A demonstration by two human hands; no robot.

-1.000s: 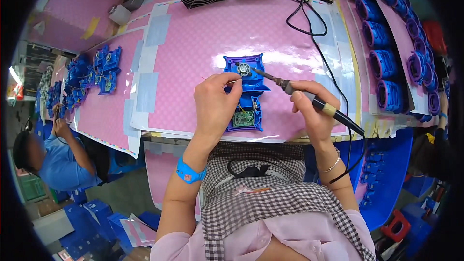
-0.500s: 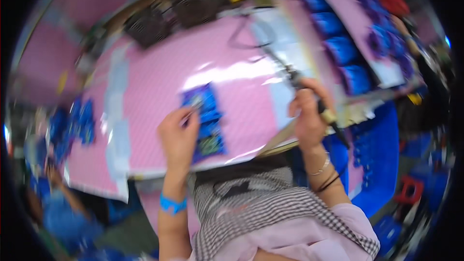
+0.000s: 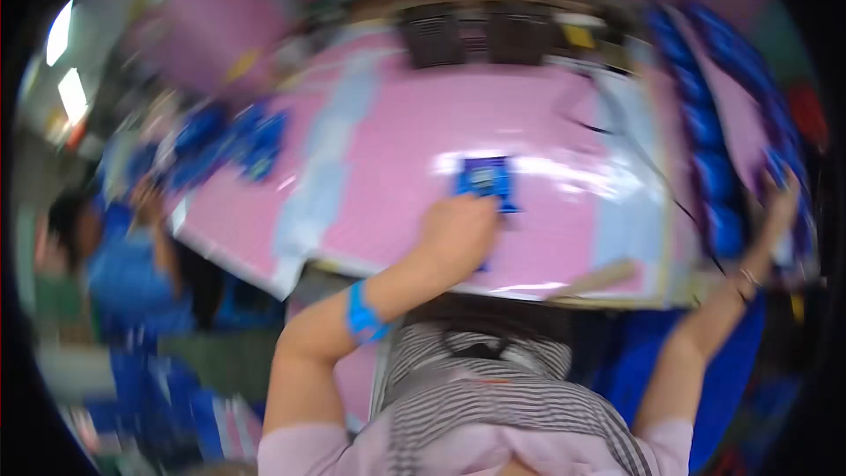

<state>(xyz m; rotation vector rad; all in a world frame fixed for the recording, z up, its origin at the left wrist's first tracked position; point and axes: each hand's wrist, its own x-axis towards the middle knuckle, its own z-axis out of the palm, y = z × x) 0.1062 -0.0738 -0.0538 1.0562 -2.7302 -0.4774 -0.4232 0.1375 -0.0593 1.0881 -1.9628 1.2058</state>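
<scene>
Pink mat [image 3: 388,185] under blue part [image 3: 486,180]

blue part [image 3: 486,180] | flat on pink mat [image 3: 388,167] (blurred) | left hand [image 3: 458,231] touching

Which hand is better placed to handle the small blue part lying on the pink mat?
Left. The left hand already rests at the blue part on the pink mat. The right hand reaches far to the right, by the blue trays.
</scene>
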